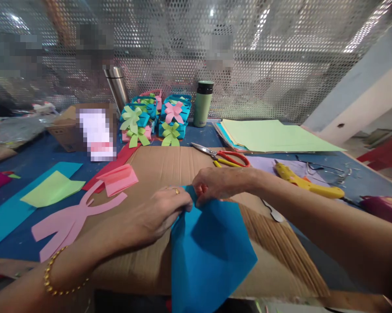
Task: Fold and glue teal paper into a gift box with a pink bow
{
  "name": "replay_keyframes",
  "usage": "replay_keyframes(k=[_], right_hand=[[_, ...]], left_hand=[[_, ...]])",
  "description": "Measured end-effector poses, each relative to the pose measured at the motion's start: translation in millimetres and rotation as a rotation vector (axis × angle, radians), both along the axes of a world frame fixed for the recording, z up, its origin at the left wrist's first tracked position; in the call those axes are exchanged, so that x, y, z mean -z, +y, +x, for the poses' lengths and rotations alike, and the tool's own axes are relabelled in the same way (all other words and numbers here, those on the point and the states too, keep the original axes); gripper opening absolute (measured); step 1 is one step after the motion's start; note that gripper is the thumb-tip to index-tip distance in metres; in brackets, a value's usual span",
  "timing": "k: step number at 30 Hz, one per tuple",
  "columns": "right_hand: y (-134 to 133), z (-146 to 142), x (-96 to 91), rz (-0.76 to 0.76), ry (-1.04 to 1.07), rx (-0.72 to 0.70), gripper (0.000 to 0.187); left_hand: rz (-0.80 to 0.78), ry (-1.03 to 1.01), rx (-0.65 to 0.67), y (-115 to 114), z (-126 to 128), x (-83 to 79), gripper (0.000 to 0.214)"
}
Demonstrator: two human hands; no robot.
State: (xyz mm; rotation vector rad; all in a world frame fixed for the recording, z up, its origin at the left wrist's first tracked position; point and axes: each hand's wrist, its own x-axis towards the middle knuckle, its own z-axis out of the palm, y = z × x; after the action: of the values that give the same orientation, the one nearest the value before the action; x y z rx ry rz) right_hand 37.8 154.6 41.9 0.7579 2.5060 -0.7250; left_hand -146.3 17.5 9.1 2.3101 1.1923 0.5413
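A blue paper sheet (209, 252) lies folded over a brown cardboard sheet (163, 169) in front of me. My left hand (160, 213), with a ring and a gold bead bracelet, pinches the sheet's top corner. My right hand (220, 184) pinches the same corner from the other side, fingers closed. The two hands meet at the sheet's upper tip.
Orange-handled scissors (225, 156) and a yellow glue gun (307, 184) lie to the right. Pink cut-outs (72, 217), green paper (52, 188) and a teal strip (7, 213) lie left. Blue paper boxes with bows (157, 117), a green flask (203, 103), a steel flask (117, 87) and stacked paper (274, 135) stand behind.
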Motion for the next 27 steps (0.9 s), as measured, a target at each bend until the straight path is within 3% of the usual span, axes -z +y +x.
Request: replay_keyframes(k=[5,16,23,27], right_hand=[[-4.8,-3.0,-4.0,0.049,-0.017,-0.004,0.04],[-5.3,-4.9,-1.2,0.11,-0.015,-0.011,0.058],[-10.2,-8.7,0.5,0.231,-0.023,-0.038,0.048],[-4.5,-6.8,8.5,0.236,-0.009,-0.065,0.045]], left_hand=[[-0.059,-0.05,-0.067,3.7,-7.1,5.3,0.017],[-0.046,-0.058,-0.044,4.8,-7.4,3.4,0.022],[-0.038,-0.062,-0.015,3.6,-6.5,-6.0,0.031],[-0.048,-0.06,-0.119,-2.2,-13.8,-7.7,0.021]])
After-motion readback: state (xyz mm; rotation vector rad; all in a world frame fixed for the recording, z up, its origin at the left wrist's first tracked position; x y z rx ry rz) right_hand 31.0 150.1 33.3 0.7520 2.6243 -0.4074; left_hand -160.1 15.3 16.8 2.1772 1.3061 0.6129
